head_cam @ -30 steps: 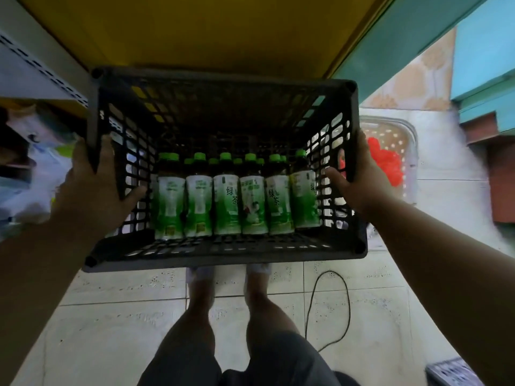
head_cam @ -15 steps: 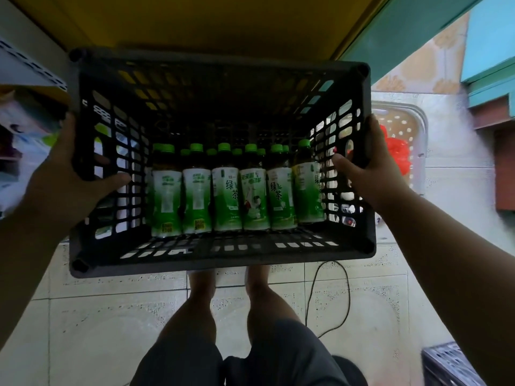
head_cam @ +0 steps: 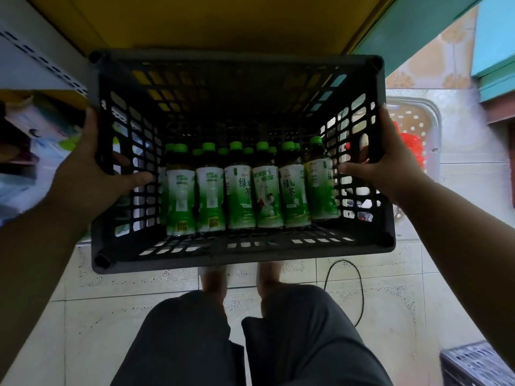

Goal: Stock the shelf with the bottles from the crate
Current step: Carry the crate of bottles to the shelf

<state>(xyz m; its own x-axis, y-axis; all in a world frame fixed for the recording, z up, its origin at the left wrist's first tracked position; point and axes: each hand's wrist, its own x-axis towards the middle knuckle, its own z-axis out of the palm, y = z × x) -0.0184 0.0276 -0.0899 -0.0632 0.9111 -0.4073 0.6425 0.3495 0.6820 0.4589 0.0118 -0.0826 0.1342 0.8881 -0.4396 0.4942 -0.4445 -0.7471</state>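
A black slatted crate (head_cam: pixel 239 246) is held up in front of the person, tipped so that its open top faces the camera. The crate is gripped at its left wall by the left hand (head_cam: pixel 92 174), whose thumb is hooked inside through the lattice while the fingers are wrapped over the outer side. At the right wall, towards three o'clock, the crate is gripped by the right hand (head_cam: pixel 381 165) in the same way, with the thumb laid inside against the slats and the fingers curled round the outside.

A row of green-capped tea bottles (head_cam: pixel 239 190) is seen standing side by side against the crate's bottom, with more caps showing in a second row behind them. The bottles are packed touching one another and fill the width between the two walls.

A yellow shelf board (head_cam: pixel 223 20) is seen at twelve o'clock, just beyond the crate's far rim. A pale perforated basket (head_cam: pixel 429 126) with red contents lies on the tiled floor (head_cam: pixel 83 316) at about two o'clock. A black cable (head_cam: pixel 359 282) is looped on the floor at five o'clock, and a second dark crate (head_cam: pixel 473 363) is partly seen near the lower right corner.
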